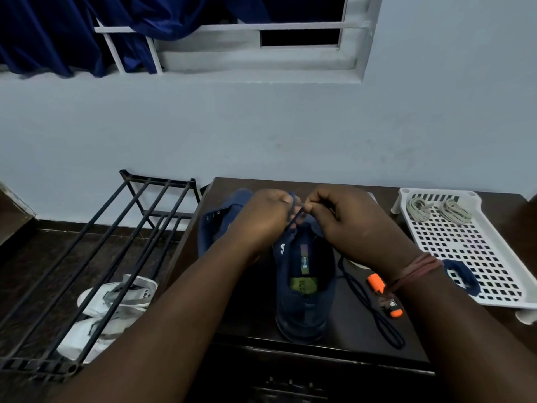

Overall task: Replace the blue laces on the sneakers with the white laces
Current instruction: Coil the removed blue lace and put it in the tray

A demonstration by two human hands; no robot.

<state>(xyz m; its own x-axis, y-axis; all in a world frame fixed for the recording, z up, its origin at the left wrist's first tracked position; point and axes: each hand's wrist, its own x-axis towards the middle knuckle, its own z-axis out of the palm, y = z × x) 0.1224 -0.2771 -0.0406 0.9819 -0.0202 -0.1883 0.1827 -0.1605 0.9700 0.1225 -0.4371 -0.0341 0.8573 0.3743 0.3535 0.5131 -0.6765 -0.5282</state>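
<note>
A navy sneaker (303, 289) stands on the dark table (250, 312), heel toward me. Its blue lace (294, 219) runs up from the eyelets between both hands. My left hand (261, 219) grips the lace and the sneaker's front. My right hand (345, 219) pinches the lace end close to my left fingers. A second navy sneaker (218, 219) lies behind my left hand, mostly hidden. A loose blue lace (369, 303) trails on the table at right. Two bundled white laces (418, 209) (454, 210) rest in the white perforated tray (494, 263), where another blue lace (462, 276) is also coiled.
An orange tool (383, 295) lies on the table under my right wrist. A black metal rack (96, 266) stands at left over white shoes (116, 301) on the floor. A wall with a window and blue curtain is behind the table.
</note>
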